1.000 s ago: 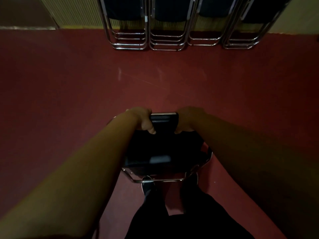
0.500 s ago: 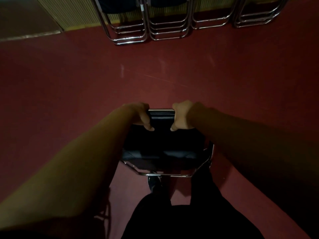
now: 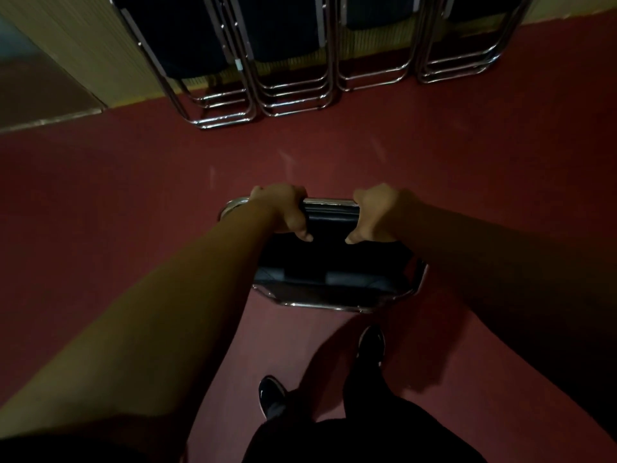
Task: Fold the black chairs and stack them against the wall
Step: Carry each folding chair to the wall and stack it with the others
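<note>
Head view: the left hand [image 3: 283, 212] and the right hand [image 3: 375, 213] each curl over the top edge of a folded black chair [image 3: 334, 265]. Their fingers wrap round it and the thumbs are on the near side. The chair hangs flat below the hands, its chrome frame [image 3: 320, 304] nearest the person. Whether it touches the red floor [image 3: 117, 202] cannot be told. Ahead of the hands and well apart, four groups of stacked chairs [image 3: 287, 55] lean against the wall [image 3: 83, 51]. The stretch between hands and stacks is red floor. Below the hands, two dark shoes [image 3: 271, 396] stand on it.
</note>
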### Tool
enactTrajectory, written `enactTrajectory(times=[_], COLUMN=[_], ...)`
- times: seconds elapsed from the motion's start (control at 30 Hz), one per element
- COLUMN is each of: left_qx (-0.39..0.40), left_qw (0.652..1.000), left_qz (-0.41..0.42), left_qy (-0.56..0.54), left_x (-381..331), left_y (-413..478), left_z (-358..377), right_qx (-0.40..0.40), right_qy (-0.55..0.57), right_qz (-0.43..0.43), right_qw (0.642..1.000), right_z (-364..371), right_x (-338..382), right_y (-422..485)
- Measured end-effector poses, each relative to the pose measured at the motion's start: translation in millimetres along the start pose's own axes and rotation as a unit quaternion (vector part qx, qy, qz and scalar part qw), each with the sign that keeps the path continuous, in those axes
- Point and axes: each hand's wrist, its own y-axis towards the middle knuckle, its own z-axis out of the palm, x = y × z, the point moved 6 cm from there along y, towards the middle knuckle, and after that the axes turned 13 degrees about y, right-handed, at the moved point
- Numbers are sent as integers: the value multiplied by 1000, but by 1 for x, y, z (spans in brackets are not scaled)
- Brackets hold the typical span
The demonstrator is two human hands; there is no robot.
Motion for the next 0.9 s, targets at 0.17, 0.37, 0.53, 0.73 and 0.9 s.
enactTrajectory(times=[0.17, 0.37, 0.53, 0.73, 0.9], left_qx=[-75, -115, -120, -145, -122], left_qw=[997, 992, 992, 988, 991], left_qz=[25, 37, 35, 49, 45], left_qy=[10, 20, 12, 0, -33], left_x=[-54, -84, -54, -24, 3], left_y=[33, 73, 106, 153, 194], left_z=[-39, -62, -76, -97, -126], right_qx=[-34, -68, -77, -62, -23], right_qy=[-23, -32, -23, -50, -57], right_qz=[14, 35, 20, 19, 19], right_qw=[999, 997, 997, 997, 998], right_z=[-54, -84, -88, -124, -156], right_x=[-57, -94, -80, -67, -49], right_y=[14, 33, 74, 124, 179])
